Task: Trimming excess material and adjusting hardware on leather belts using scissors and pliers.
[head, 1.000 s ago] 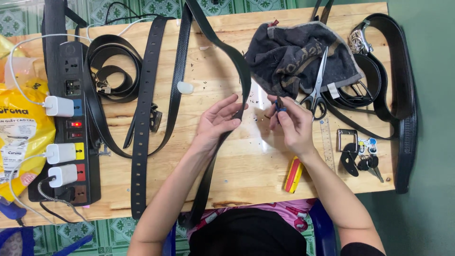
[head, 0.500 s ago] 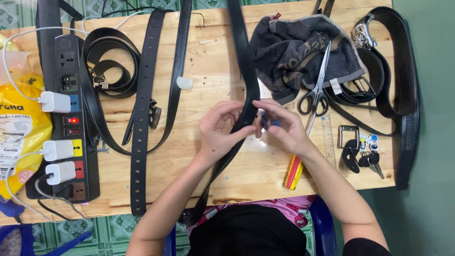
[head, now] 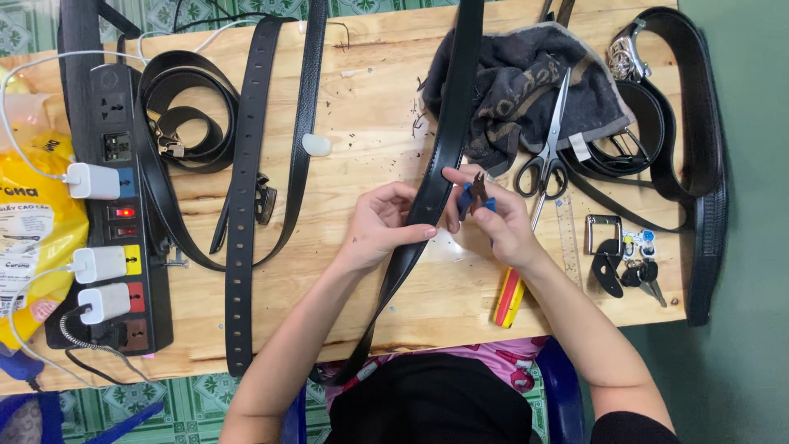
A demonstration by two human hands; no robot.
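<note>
A long black leather belt (head: pixel 450 123) runs from the table's far edge down past its front edge. My left hand (head: pixel 382 224) pinches this belt from the left side at mid-table. My right hand (head: pixel 493 218) touches the belt's right edge with its fingertips and grips small blue-handled pliers (head: pixel 472 194), whose jaws point up beside the belt.
Several other black belts (head: pixel 244 205) lie to the left, next to a black power strip (head: pixel 119 205) with white plugs. A dark towel (head: pixel 526 90), scissors (head: pixel 546 148), a clear ruler (head: pixel 569 238), keys (head: pixel 633 267), a red-yellow tool (head: pixel 509 296) and coiled belts (head: pixel 682 115) lie to the right.
Both hands came together on the belt at mid-table. The belt now lies straighter between them, and the pliers sit close against its right edge.
</note>
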